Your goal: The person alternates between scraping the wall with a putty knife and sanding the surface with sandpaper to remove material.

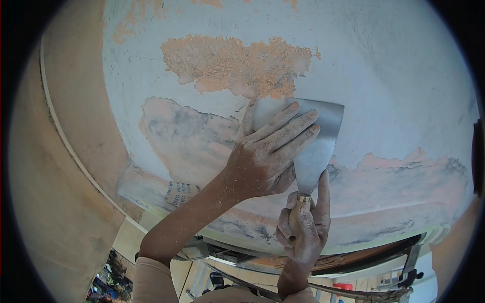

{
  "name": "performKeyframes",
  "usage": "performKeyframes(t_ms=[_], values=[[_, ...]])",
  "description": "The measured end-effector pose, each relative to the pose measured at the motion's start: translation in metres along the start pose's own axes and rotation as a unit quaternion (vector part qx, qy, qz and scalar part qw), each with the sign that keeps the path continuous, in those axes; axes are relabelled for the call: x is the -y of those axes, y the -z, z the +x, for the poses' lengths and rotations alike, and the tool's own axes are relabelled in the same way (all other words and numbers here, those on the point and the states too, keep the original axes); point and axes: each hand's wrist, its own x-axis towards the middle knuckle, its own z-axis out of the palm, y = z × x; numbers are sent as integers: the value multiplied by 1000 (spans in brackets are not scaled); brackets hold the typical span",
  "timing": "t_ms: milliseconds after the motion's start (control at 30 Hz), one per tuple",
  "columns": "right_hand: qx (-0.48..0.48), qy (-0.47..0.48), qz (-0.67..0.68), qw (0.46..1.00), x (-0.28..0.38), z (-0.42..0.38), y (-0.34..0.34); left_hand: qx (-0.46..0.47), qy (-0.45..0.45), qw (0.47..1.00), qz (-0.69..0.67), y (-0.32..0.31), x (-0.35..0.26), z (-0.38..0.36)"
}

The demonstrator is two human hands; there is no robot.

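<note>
My right hand (305, 227) is wrapped around the handle of a wide putty knife (321, 146), its index finger stretched along the neck. The metal blade points up and rests against the wall (394, 101). My left hand (273, 146) lies flat over the blade, fingers stretched out and thumb apart near its left edge. Pale dust coats both hands. Just above the blade is a rough patch of bared, flaking orange surface (242, 63). Left of my left hand lies a smoother pinkish-grey patch (187, 131).
A printed piece of sandpaper (181, 193) sits on the lower ledge, partly behind my left forearm. Below are metal rails (353, 289), a dark curved opening and a red object (343, 287). A brown wall (70, 126) stands at left, with cluttered items (111, 283) beneath.
</note>
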Motion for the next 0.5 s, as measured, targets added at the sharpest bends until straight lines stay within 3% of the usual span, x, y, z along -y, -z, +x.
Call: performKeyframes(t_ms=[500], values=[[17,2,36,999,-3,1,5,19,3,1000,-4,3,-5,0]])
